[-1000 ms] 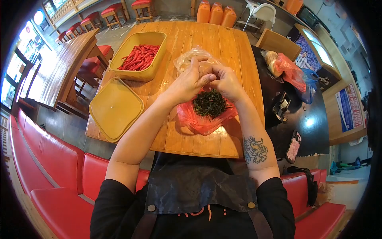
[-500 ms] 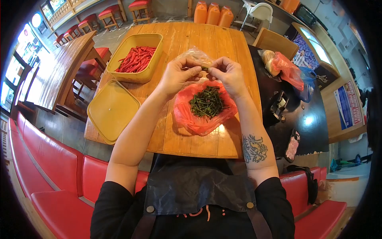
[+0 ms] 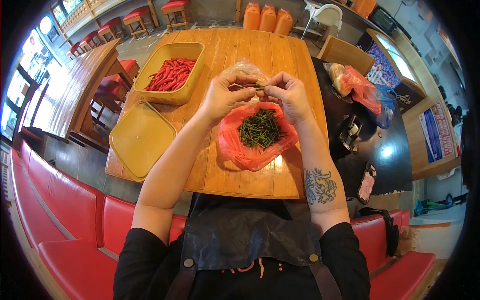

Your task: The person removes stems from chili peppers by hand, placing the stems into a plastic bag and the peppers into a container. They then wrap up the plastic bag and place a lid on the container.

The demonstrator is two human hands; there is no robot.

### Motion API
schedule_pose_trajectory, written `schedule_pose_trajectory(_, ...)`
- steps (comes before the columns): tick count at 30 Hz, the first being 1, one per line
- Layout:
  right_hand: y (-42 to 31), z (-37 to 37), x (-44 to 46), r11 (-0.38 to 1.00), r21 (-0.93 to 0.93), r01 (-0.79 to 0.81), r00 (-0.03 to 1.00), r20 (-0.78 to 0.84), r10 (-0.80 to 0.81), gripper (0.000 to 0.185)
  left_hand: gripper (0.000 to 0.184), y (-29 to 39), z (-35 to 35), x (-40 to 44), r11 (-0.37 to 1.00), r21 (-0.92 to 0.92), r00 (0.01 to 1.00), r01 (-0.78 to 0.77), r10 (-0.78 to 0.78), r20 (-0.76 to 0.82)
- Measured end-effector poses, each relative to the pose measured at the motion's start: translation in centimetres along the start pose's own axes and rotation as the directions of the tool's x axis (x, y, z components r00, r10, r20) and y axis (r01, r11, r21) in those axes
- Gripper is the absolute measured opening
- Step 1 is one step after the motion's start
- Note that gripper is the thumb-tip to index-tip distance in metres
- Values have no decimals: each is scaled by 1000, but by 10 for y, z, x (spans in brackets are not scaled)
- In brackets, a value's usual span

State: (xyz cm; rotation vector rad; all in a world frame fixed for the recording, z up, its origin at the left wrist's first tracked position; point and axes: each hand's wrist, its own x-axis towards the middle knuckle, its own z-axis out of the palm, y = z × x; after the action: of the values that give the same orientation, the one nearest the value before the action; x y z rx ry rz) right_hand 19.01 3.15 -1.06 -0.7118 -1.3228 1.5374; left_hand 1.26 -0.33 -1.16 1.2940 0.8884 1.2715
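Note:
My left hand (image 3: 223,95) pinches a small red chili pepper (image 3: 247,85), mostly hidden by the fingers. Its green stem (image 3: 259,86) points toward my right hand (image 3: 288,95), whose thumb and fingertips are closed on that end. Both hands are raised over the far side of a red plastic bag (image 3: 231,131) with its mouth spread wide. A heap of green stems (image 3: 260,129) lies inside it. Just behind my fingers, a clear plastic bag (image 3: 246,67) rests on the table, its contents mostly hidden.
On the wooden table (image 3: 250,182), a yellow tub (image 3: 196,75) of red chilies (image 3: 172,75) stands back left, its lid (image 3: 141,142) lying nearer me. The black table (image 3: 385,172) at right carries plastic bags (image 3: 362,90) and a pink-and-black item (image 3: 367,183). Red benches (image 3: 75,200) flank me.
My fingers have shifted slightly, and more of the chili's red body and green stem now shows between my fingertips. The tub, lid and bag have stayed in place.

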Motion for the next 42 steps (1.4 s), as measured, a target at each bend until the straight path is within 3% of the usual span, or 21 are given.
schedule_pose_trajectory(11,2,2,0,1000,-10,4,1000,-17,-4,10,20,-3,-4,2,995,68,997,-74,76,-26)
schedule_pose_trajectory(16,4,1,1,984,-180,4,999,52,5,6,19,-2,0,1,995,61,997,-76,78,-18)
schedule_pose_trajectory(23,7,3,0,987,-163,-3,996,92,18,4,17,-2,-4,1,998,67,1000,17,-18,20)
schedule_pose_trajectory(32,7,-4,-1,972,126,-197,951,266,158,6,16,-11,-16,5,983,-148,979,109,-80,190)
schedule_pose_trajectory(34,5,-4,-3,935,249,-254,925,344,160,5,16,-13,-17,6,945,-287,964,158,-86,251)
schedule_pose_trajectory(41,5,-7,-2,896,356,-266,932,331,145,5,15,-6,-17,4,926,-339,967,169,-88,240)
schedule_pose_trajectory(42,3,-10,-2,906,334,-258,942,297,158,7,15,-6,-20,6,935,-329,983,130,-77,169)
